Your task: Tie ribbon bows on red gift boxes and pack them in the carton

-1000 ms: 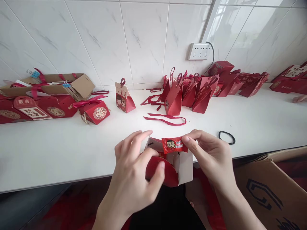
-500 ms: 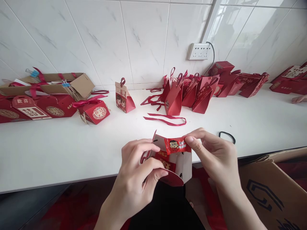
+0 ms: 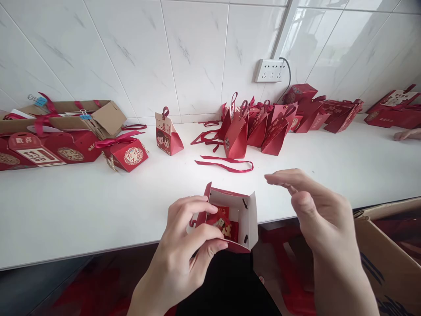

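Countertop (image 3: 82,206), smooth white and faintly glossy, runs the width of the room under marbled wall tiles. A matte brown corrugated carton (image 3: 391,259) stands open below its front edge on the right. Against the wall stands a cluster of stiff red paper gift bags (image 3: 237,136), wedge-shaped with looped handles. At the counter's near edge, partly out past it, is a small favour box (image 3: 251,217) of thin card, red outside and white inside, its top open. The left hand (image 3: 184,245) grasps it by the left wall alone, thumb and fingers pinched on the card. The right hand (image 3: 312,206) hovers just to the right of the box, clear of it, its fingers loosely spread and empty. Inside the box lie shiny red wrapped sweets (image 3: 224,223), low against the left side. To my eye the risk is that one-sided pinch: card this light could buckle or tip over the edge and spill the sweets to the floor. A flat red satin ribbon (image 3: 230,166) lies loose beyond, well apart from both hands.
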`<state>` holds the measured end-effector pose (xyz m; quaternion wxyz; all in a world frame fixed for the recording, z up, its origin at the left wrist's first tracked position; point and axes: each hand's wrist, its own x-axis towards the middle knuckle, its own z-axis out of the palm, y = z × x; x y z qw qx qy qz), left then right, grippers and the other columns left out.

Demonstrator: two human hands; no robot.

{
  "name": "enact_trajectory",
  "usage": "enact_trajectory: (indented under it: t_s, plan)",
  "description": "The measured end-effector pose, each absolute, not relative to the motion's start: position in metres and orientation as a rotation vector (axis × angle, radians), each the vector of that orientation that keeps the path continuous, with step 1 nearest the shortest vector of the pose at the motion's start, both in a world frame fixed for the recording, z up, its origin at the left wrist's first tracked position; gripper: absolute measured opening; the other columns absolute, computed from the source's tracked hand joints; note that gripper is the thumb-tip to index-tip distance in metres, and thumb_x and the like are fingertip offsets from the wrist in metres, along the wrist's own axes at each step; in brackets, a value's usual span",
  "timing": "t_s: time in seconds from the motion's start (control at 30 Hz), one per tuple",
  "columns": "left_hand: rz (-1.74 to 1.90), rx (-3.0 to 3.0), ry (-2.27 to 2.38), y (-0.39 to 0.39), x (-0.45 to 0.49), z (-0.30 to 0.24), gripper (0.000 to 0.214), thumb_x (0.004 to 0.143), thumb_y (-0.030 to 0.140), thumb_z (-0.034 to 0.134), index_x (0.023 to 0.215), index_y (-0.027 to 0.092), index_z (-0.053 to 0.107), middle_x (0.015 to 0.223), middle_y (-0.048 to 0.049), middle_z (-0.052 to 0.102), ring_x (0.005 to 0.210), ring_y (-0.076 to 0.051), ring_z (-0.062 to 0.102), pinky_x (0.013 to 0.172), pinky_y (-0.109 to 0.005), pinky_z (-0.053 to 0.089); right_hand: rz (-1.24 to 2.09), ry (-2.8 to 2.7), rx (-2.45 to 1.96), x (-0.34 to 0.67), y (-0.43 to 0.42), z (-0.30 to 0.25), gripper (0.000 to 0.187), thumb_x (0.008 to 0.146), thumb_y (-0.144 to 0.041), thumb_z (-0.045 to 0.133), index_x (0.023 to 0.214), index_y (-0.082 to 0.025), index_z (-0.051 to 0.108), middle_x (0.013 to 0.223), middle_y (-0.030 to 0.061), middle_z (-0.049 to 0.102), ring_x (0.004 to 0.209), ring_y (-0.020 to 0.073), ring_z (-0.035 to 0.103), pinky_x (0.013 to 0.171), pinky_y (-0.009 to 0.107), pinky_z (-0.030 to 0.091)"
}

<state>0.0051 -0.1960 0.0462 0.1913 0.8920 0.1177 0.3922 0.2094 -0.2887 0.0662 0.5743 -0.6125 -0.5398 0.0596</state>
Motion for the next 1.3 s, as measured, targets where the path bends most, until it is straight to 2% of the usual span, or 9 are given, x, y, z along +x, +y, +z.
enact_trajectory:
  t_s: [0.2, 0.4, 0.57, 0.67, 0.77, 0.87, 0.97, 1.13, 1.3]
  plan:
    - [0.954, 2.604, 0.317, -0.177, -0.004, 0.047, 0.02, 0.088, 0.008, 0.048, 0.096, 0.023, 0.059, 0.126, -0.0054, 0.049, 0.128, -0.024, 0.041, 0.103, -0.04, 0.043, 0.43, -1.645, -1.455, 0.21, -0.294, 0.036, 0.056, 0.08, -0.055, 0.061, 0.128, -0.027, 0.052, 0.134, 0.0098, 0.048, 0.126, 0.0253, 0.046, 0.101, 0.037, 0.044]
    - [0.873, 2.519, 0.704, -0.176, 0.003, 0.039, 0.039, 0.091, 0.022, 0.05, 0.129, 0.031, 0.047, 0.139, -0.0043, 0.041, 0.13, -0.022, 0.041, 0.102, -0.036, 0.045, 0.42, -1.598, -1.437, 0.186, -0.297, 0.012, 0.044, 0.089, -0.043, 0.055, 0.128, -0.026, 0.05, 0.137, 0.0105, 0.042, 0.126, 0.0216, 0.045, 0.102, 0.035, 0.044]
    - [0.933, 2.069, 0.771, -0.177, 0.015, 0.022, 0.033, 0.092, 0.029, 0.049, 0.125, 0.032, 0.049, 0.127, -0.0034, 0.054, 0.12, -0.021, 0.052, 0.098, -0.034, 0.048, 0.4, -1.385, -1.441, 0.174, -0.295, 0.009, 0.023, 0.094, -0.039, 0.046, 0.104, -0.023, 0.059, 0.128, 0.0095, 0.047, 0.122, 0.0225, 0.048, 0.094, 0.035, 0.047]
    - [1.014, 1.709, 0.702, -0.178, 0.021, 0.011, 0.043, 0.092, 0.033, 0.049, 0.133, 0.033, 0.036, 0.121, -0.0053, 0.058, 0.107, -0.02, 0.06, 0.087, -0.033, 0.053, 0.444, -1.275, -1.467, 0.168, -0.29, 0.008, 0.01, 0.091, -0.031, 0.053, 0.096, -0.023, 0.057, 0.122, 0.0076, 0.049, 0.118, 0.0214, 0.049, 0.093, 0.034, 0.048]
    - [1.015, 1.546, 0.495, -0.179, 0.022, 0.006, 0.052, 0.091, 0.042, 0.046, 0.139, 0.033, 0.026, 0.124, -0.0079, 0.056, 0.107, -0.022, 0.06, 0.084, -0.037, 0.054, 0.493, -1.219, -1.426, 0.163, -0.286, 0.005, 0.015, 0.09, -0.03, 0.054, 0.104, -0.026, 0.054, 0.125, 0.0064, 0.046, 0.118, 0.0208, 0.049, 0.096, 0.037, 0.046]
    - [0.95, 1.722, 0.397, -0.178, 0.017, 0.005, 0.047, 0.088, 0.054, 0.046, 0.126, 0.027, 0.049, 0.129, -0.0088, 0.051, 0.119, -0.027, 0.05, 0.096, -0.041, 0.047, 0.537, -1.181, -1.369, 0.163, -0.284, 0.002, 0.021, 0.09, -0.029, 0.055, 0.11, -0.028, 0.051, 0.126, 0.0051, 0.047, 0.12, 0.0203, 0.049, 0.097, 0.037, 0.047]
    - [0.922, 2.009, 0.349, -0.175, 0.011, 0.006, 0.035, 0.087, 0.049, 0.05, 0.11, 0.025, 0.062, 0.126, -0.0077, 0.051, 0.124, -0.027, 0.044, 0.103, -0.042, 0.04, 0.585, -1.133, -1.32, 0.17, -0.278, 0.004, 0.024, 0.09, -0.029, 0.055, 0.114, -0.029, 0.049, 0.12, 0.0037, 0.053, 0.113, 0.0177, 0.055, 0.094, 0.035, 0.049]
    - [0.975, 2.215, 0.466, -0.178, 0.011, 0.01, 0.029, 0.083, 0.038, 0.061, 0.107, 0.023, 0.059, 0.122, -0.0078, 0.05, 0.119, -0.024, 0.047, 0.101, -0.04, 0.042, 0.578, -1.248, -1.393, 0.186, -0.268, 0.011, 0.013, 0.09, -0.033, 0.054, 0.1, -0.025, 0.058, 0.109, 0.0034, 0.059, 0.109, 0.0173, 0.056, 0.091, 0.031, 0.049]
    - [0.93, 2.164, 0.565, -0.18, 0.006, 0.018, 0.052, 0.081, 0.039, 0.062, 0.128, 0.027, 0.045, 0.128, -0.0095, 0.045, 0.113, -0.025, 0.049, 0.091, -0.038, 0.049, 0.537, -1.332, -1.514, 0.189, -0.276, 0.02, 0.028, 0.097, -0.039, 0.039, 0.113, -0.024, 0.057, 0.115, 0.0066, 0.058, 0.108, 0.0188, 0.056, 0.092, 0.033, 0.047]
